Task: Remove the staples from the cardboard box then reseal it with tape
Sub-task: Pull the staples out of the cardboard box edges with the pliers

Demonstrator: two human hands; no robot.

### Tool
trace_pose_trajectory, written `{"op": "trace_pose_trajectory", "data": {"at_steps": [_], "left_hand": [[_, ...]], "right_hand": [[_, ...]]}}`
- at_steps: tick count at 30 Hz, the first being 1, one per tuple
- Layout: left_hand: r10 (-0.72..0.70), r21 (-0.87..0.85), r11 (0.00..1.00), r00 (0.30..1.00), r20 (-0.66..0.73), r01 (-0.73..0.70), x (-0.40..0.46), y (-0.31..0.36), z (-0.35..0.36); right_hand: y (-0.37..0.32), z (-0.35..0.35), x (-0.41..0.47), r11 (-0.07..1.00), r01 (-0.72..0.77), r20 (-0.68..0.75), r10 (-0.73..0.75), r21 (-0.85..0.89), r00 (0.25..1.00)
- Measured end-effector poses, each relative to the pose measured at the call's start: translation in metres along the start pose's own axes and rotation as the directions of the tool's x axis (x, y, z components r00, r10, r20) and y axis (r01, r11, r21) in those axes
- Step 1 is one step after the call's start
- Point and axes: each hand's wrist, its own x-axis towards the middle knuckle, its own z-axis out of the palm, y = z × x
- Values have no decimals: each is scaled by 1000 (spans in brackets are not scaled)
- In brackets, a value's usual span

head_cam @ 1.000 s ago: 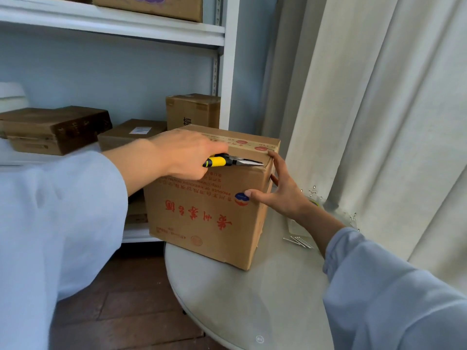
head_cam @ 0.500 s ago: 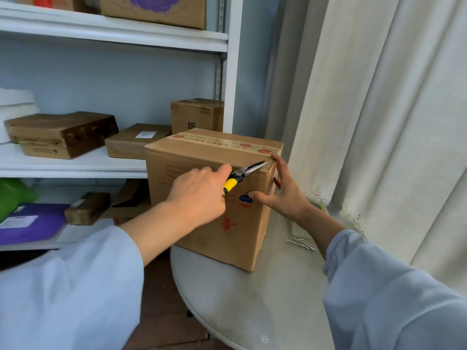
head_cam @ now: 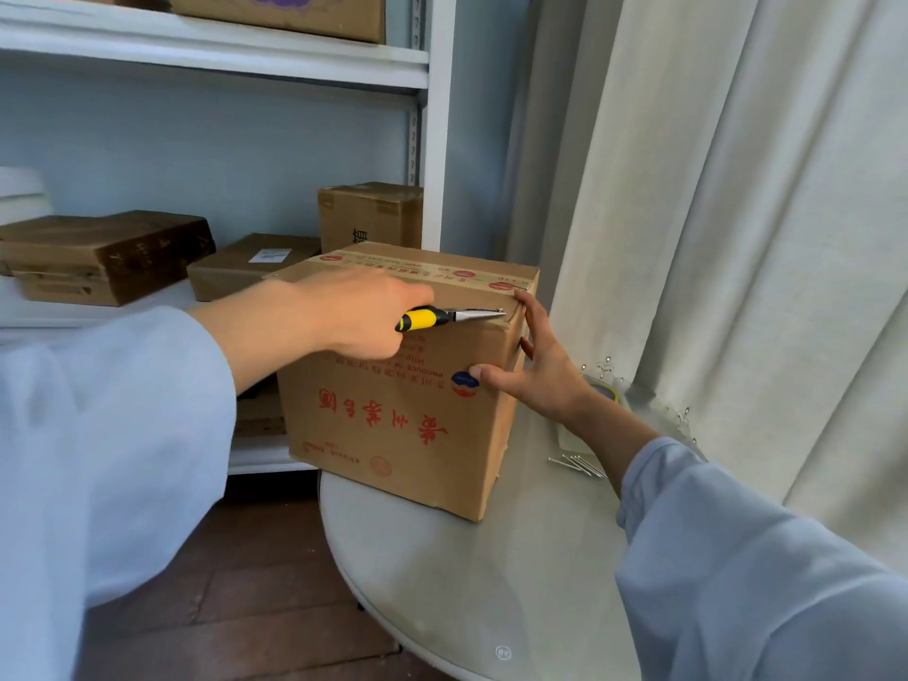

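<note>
**Plier tips at the box's top right edge**

Near you, the round white table [head_cam: 442, 582] carries the brown cardboard box with red print [head_cam: 393, 425]. Your right hand [head_cam: 545, 371] braces its right corner, fingers spread, thumb on the front face. Your left hand [head_cam: 358, 312] grips the yellow-handled pliers [head_cam: 449, 318], long axis running left to right, tips touching the top front edge just beside your right fingertips; no staple is discernible. Loose metal pins [head_cam: 577, 465] lie right. Farther: shelf boxes [head_cam: 368, 216], white curtain [head_cam: 737, 213].
</note>
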Motion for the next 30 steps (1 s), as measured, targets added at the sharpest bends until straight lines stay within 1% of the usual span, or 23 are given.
{"op": "trace_pose_trajectory", "data": {"at_steps": [4,7,9,11,16,20,24,26,28,30], "left_hand": [[-132,-118,986,978,-158,114,-12,22,28],[-191,-146,976,950,-245,159,-18,39,46],[-192,-142,977,953,-235,162,-17,41,49],[-180,-127,979,965,-193,157,-16,36,44],[-108,-42,994,989,-100,104,-10,20,20],[-68,-25,997,997,-41,67,-2,20,10],[-88,-110,990,996,15,89,10,26,11],[-114,-129,986,993,-25,110,11,33,16],[-148,-136,982,983,-110,132,9,43,23],[-183,-186,971,968,-171,151,7,54,33]], "right_hand": [[0,-1,1,1000,-8,-16,8,-7,1000],[-1,1,0,999,1,-29,-2,-47,1000],[-3,4,-3,995,-7,-35,3,-100,999],[-5,8,-5,987,-20,-64,10,-158,998],[-10,7,-3,978,-47,-104,26,-203,994],[-5,-3,2,986,-64,-63,55,-157,996],[1,-10,8,994,-66,-42,62,-89,997],[4,-12,11,995,-68,-29,66,-72,997],[6,-14,13,995,-69,-22,68,-66,997],[10,-15,14,996,-63,-26,62,-68,998]]}}
